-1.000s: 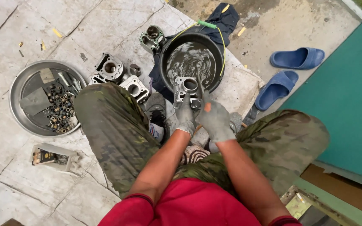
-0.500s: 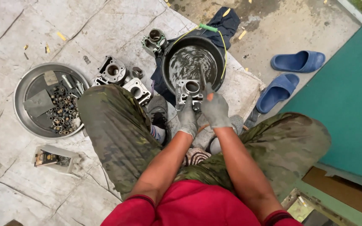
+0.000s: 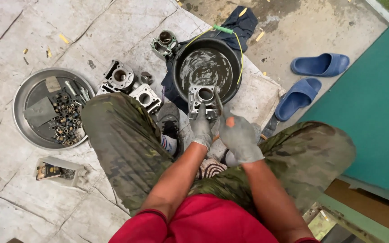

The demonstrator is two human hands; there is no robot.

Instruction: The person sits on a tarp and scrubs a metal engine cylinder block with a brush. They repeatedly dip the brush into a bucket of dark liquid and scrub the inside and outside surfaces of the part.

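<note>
I squat over a concrete floor, wearing grey gloves. My left hand point(image 3: 201, 128) grips a grey metal engine cylinder block point(image 3: 202, 96) from below and holds it over the near rim of a black basin point(image 3: 235, 76) of murky liquid. My right hand point(image 3: 239, 137) is closed around a thin tool with an orange handle point(image 3: 229, 120); its metal blade point(image 3: 218, 104) points up against the block's right side.
A round metal tray point(image 3: 23, 96) of small bolts and bushings lies at left. Other engine castings point(image 3: 120, 76) point(image 3: 146, 96) point(image 3: 164, 43) sit by my left knee and behind the basin. A small flat carton point(image 3: 55, 171) lies near left, two blue slippers point(image 3: 320, 65) point(image 3: 296, 99) at right, beside a green surface point(image 3: 374, 108).
Both hands and the block have stayed over the basin's near rim; my right hand has shifted the tool slightly against the block. The view has tilted a little.
</note>
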